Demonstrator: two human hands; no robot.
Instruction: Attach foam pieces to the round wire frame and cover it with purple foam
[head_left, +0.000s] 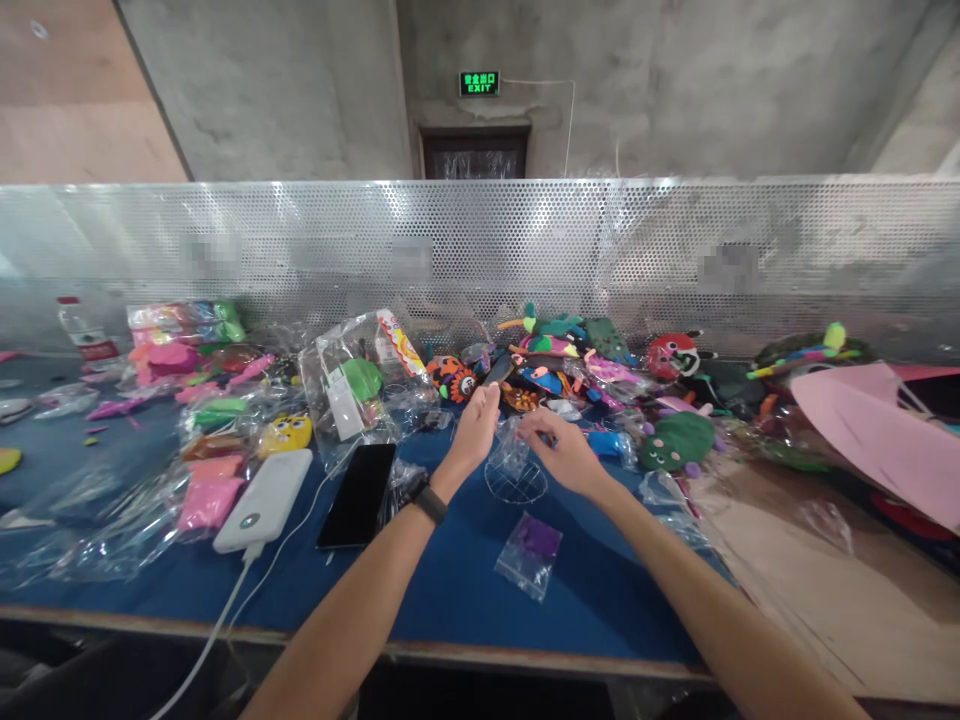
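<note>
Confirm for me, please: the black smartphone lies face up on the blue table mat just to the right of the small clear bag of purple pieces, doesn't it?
Not quite. The head view shows the black smartphone face up on the blue table mat, but to the left of the small clear bag of purple pieces, beside the white power bank, not to its right.

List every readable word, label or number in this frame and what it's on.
"EXIT": green sign above the doorway, with Chinese characters above it too small to read.
Bottle at far left: red label, print too small to read.
Bag with a striped printed card: print too blurred to read.
Patches on the metal screen: blurred, unreadable.
</note>
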